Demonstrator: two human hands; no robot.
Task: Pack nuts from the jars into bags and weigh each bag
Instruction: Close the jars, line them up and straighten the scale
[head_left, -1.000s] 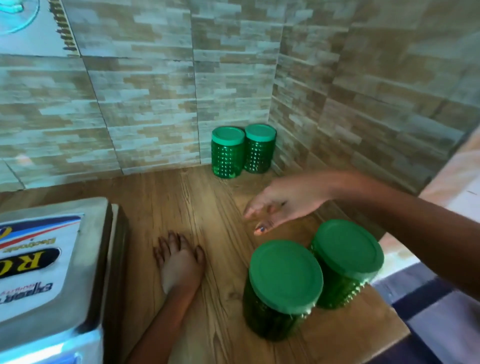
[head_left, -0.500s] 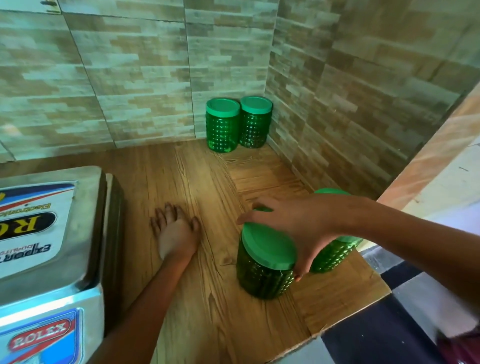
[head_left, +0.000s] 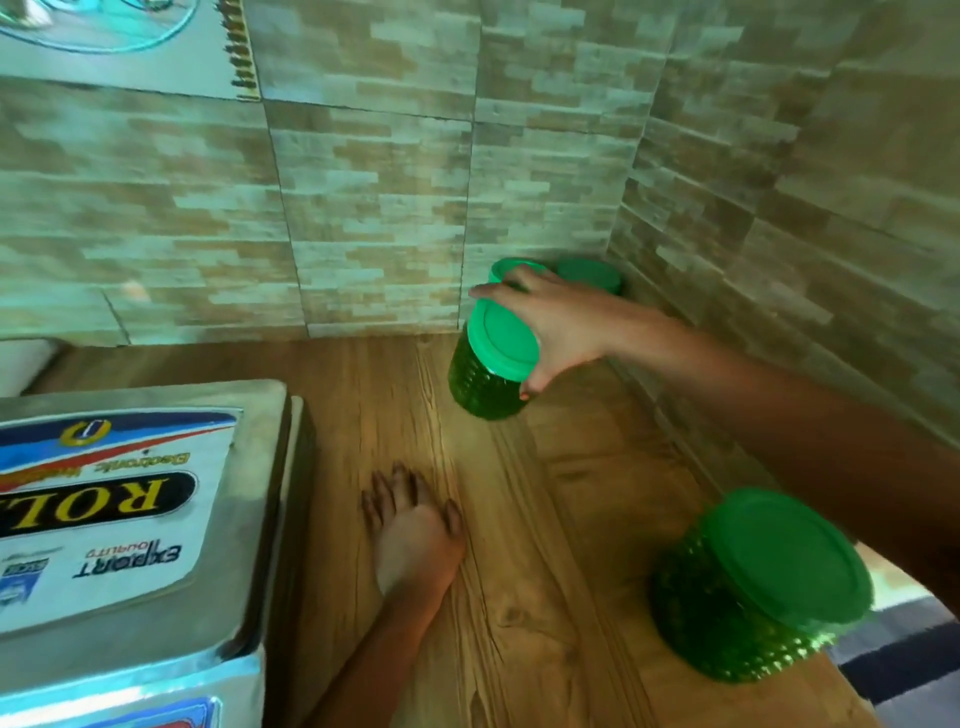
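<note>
The right hand (head_left: 561, 322) grips a green jar (head_left: 480, 387) by its lid rim near the back corner of the worktop (head_left: 545, 519). The jar tilts, so I judge a hold lower on the dimpled body safer than trusting the lid. The left hand (head_left: 415, 535) lies flat and open near the weighing scale (head_left: 130, 519). At the front edge stands another jar (head_left: 753, 597). Behind the right hand peek two more lids (head_left: 592, 273). Nuts cannot be made out through the plastic, and no bags show.
</note>
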